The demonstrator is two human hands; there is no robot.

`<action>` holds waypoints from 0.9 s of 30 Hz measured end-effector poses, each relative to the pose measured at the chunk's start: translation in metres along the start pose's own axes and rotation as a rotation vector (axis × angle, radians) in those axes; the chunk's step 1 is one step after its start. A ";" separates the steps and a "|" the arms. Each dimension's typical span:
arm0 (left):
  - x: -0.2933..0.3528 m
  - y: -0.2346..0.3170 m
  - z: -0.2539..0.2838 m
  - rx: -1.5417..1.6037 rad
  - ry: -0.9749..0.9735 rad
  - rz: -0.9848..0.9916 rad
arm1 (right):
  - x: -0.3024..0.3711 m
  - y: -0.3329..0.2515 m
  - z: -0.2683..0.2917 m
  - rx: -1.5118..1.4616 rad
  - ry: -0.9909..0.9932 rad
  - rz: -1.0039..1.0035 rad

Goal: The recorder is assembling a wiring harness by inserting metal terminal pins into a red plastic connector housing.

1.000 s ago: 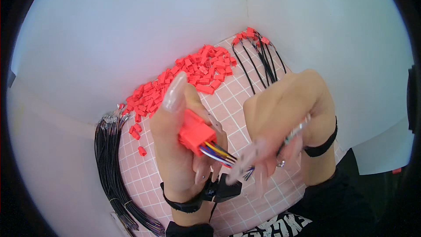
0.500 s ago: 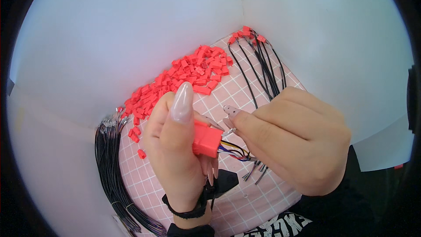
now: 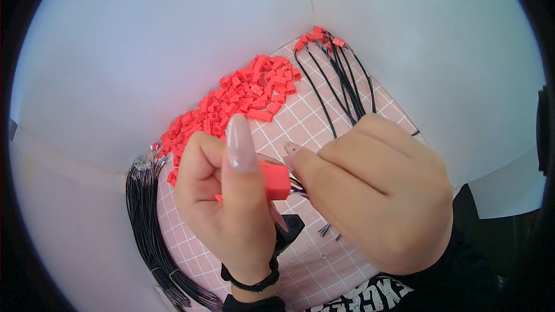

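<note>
My left hand [image 3: 231, 208] is closed around a red plastic connector housing [image 3: 277, 181], its long-nailed thumb along the near side. Thin coloured wires [image 3: 296, 186] come out of the housing's right end and run under my right hand [image 3: 378, 196]. That hand is pinched shut right at this end; its fingertips and the wire end in them are mostly hidden. A small red piece [image 3: 218, 197] shows in the left palm. Below the hands, loose stripped wire ends [image 3: 325, 230] stick out over the table.
Many loose red housings [image 3: 254, 89] lie heaped along the back left. A tied bundle of black cables [image 3: 141, 214] lies at the left. Black cables [image 3: 347, 84] with red housings fitted are at the back right. White walls [image 3: 162, 34] enclose the pink gridded table [image 3: 306, 101].
My right fingertips have moved in against the housing, and the silver terminal seen between them is now hidden. The housing has turned and risen slightly in my left hand.
</note>
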State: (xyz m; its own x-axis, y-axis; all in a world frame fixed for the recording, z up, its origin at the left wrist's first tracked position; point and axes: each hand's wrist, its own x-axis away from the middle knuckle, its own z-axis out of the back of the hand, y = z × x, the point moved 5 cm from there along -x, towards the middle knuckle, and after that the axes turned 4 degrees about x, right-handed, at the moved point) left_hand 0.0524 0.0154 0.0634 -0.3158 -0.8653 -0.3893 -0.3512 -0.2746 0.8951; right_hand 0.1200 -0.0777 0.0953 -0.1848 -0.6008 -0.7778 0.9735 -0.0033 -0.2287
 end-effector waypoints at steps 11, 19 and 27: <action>-0.006 -0.004 0.015 0.136 0.129 -0.008 | -0.005 0.015 -0.023 -0.746 -0.107 0.169; -0.007 -0.004 0.009 0.345 0.053 0.171 | -0.017 0.008 -0.002 -0.396 -0.014 0.227; -0.008 -0.018 0.011 0.122 -0.143 0.343 | 0.007 0.005 -0.008 -0.044 0.281 0.244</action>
State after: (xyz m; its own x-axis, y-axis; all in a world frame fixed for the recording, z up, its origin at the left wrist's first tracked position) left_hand 0.0514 0.0317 0.0479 -0.5500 -0.8283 -0.1066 -0.3037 0.0795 0.9494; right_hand 0.1224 -0.0759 0.0842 0.0157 -0.3364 -0.9416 0.9879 0.1503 -0.0372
